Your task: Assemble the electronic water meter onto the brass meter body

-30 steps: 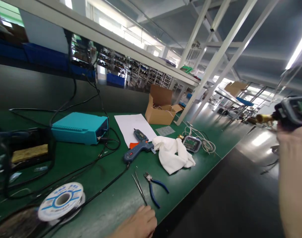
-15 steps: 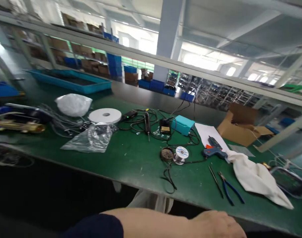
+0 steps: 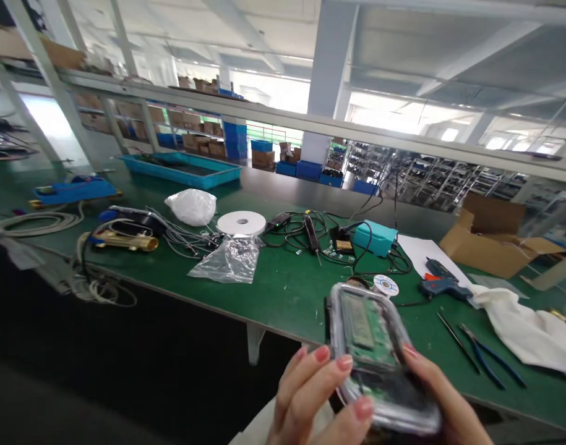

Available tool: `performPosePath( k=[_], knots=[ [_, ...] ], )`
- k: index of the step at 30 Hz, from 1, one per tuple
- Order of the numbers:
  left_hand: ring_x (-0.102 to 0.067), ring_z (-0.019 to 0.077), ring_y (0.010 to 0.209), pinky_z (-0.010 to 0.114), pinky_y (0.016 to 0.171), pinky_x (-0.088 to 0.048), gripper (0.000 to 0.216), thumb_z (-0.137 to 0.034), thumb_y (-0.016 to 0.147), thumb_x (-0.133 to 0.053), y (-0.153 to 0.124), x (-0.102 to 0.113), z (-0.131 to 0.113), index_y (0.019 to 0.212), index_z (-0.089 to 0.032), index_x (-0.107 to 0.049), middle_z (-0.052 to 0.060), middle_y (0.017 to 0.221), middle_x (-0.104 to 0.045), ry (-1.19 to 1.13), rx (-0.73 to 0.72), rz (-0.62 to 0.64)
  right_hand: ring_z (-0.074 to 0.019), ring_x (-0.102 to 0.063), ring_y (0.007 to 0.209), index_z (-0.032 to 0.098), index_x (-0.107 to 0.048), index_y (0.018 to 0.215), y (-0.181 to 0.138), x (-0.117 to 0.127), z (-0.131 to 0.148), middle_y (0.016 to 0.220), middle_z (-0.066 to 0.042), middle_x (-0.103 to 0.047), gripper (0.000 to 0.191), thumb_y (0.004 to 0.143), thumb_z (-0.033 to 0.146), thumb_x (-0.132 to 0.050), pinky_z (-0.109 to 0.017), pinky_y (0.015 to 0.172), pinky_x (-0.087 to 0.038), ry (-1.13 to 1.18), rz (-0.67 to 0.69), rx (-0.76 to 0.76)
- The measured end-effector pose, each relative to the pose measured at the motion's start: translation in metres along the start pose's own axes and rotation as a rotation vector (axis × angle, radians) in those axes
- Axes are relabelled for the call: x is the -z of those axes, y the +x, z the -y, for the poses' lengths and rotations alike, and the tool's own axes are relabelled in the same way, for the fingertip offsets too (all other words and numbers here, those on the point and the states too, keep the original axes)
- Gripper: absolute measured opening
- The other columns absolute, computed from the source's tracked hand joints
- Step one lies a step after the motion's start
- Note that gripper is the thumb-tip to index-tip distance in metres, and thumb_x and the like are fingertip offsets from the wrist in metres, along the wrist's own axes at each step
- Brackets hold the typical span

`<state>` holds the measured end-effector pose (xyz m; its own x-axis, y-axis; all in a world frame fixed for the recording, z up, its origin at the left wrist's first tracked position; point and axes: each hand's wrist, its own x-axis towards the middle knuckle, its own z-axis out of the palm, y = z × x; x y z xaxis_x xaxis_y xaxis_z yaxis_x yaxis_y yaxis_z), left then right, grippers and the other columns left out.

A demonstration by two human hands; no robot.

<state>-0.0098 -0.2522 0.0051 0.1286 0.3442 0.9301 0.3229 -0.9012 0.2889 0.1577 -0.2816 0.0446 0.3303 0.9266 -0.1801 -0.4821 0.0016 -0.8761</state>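
A clear-lidded case with a green circuit board (image 3: 364,330) is raised above the table's front edge, tilted and slightly blurred. My left hand (image 3: 317,395) grips its lower left side, with fingertips and thumb on the clear lid. Around the right side wraps my right hand (image 3: 450,398), its thumb along the edge. Behind the case are a solder spool (image 3: 385,285) and a small round tin (image 3: 357,282), both partly covered by it. To the right lie blue-handled cutting pliers (image 3: 491,357), a thin dark rod-like tool (image 3: 458,342) and a white cloth (image 3: 526,327).
A glue gun (image 3: 443,284) rests near an open cardboard box (image 3: 487,244). Further left are a teal soldering station (image 3: 375,238), a black electric screwdriver (image 3: 312,235), a white reel (image 3: 240,222), a clear plastic bag (image 3: 231,259), brass fittings with cables (image 3: 125,241) and a blue tray (image 3: 218,178).
An arm reached rightward across the front edge earlier, while a clear case lay at the far right. Now both hands hold such a case in front of me. The view has swung left.
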Motion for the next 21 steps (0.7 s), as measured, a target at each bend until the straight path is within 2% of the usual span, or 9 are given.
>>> performPosePath(
  k=[3,5,7,10,14,18,21],
  knots=[
    [-0.043,0.0237,0.124,0.043,0.114,-0.021,0.038,-0.039,0.094,-0.042,0.005,0.008,0.037,0.124,-0.017,-0.051,0.009,0.126,-0.053,0.122,-0.094,0.237,-0.0225,-0.066,0.089,0.015,-0.067,0.097,0.022,-0.036,-0.031,0.094,-0.007,-0.072,0.035,0.074,0.041,-0.07,-0.033,0.079,-0.052,0.024,0.029,-0.091],
    [-0.041,0.0242,0.126,0.045,0.116,-0.013,0.043,-0.039,0.09,-0.051,0.006,0.009,0.067,0.127,-0.016,-0.048,0.01,0.128,-0.052,0.185,-0.043,0.365,-0.0209,-0.067,0.087,0.013,-0.067,0.097,0.044,-0.059,-0.05,0.091,-0.007,-0.072,0.04,0.07,0.042,-0.073,-0.03,0.075,-0.052,0.095,0.012,-0.163],
    [-0.04,0.022,0.127,0.044,0.116,-0.01,0.043,-0.033,0.091,-0.052,0.003,0.007,0.097,0.13,-0.018,-0.045,0.009,0.13,-0.05,0.201,0.057,0.438,-0.0184,-0.066,0.079,0.013,-0.065,0.097,0.064,-0.079,-0.066,0.085,-0.006,-0.072,0.044,0.066,0.043,-0.076,-0.026,0.068,-0.051,0.092,-0.056,-0.157],
    [-0.036,0.0215,0.129,0.045,0.115,-0.013,0.037,-0.032,0.095,-0.04,-0.006,-0.001,0.137,0.131,-0.022,-0.043,0.008,0.133,-0.046,0.085,0.206,0.426,-0.0158,-0.064,0.073,0.013,-0.062,0.094,0.083,-0.099,-0.085,0.084,-0.004,-0.069,0.048,0.063,0.047,-0.077,-0.024,0.063,-0.05,0.023,-0.091,-0.111],
    [-0.041,0.0237,0.124,0.046,0.11,-0.025,0.036,-0.04,0.097,-0.03,-0.017,-0.01,0.18,0.123,-0.023,-0.047,0.009,0.127,-0.049,-0.088,0.435,0.305,-0.0156,-0.062,0.08,0.014,-0.058,0.094,0.095,-0.108,-0.094,0.09,-0.005,-0.066,0.049,0.061,0.046,-0.077,-0.026,0.069,-0.051,-0.013,0.023,-0.076],
    [-0.052,0.0254,0.111,0.043,0.099,-0.038,0.044,-0.05,0.093,-0.033,-0.019,-0.015,0.199,0.12,-0.019,-0.048,0.011,0.119,-0.055,-0.194,0.665,0.301,-0.0177,-0.062,0.096,0.015,-0.055,0.105,0.094,-0.101,-0.09,0.105,-0.009,-0.065,0.053,0.061,0.031,-0.078,-0.028,0.084,-0.048,-0.054,0.152,-0.134],
    [-0.055,0.0246,0.104,0.04,0.093,-0.041,0.045,-0.052,0.089,-0.042,-0.018,-0.015,0.2,0.12,-0.019,-0.047,0.009,0.116,-0.056,-0.208,0.75,0.319,-0.0201,-0.059,0.109,0.017,-0.053,0.112,0.084,-0.087,-0.086,0.117,-0.012,-0.06,0.056,0.063,0.031,-0.076,-0.03,0.093,-0.046,-0.11,0.232,-0.109]
  ],
)
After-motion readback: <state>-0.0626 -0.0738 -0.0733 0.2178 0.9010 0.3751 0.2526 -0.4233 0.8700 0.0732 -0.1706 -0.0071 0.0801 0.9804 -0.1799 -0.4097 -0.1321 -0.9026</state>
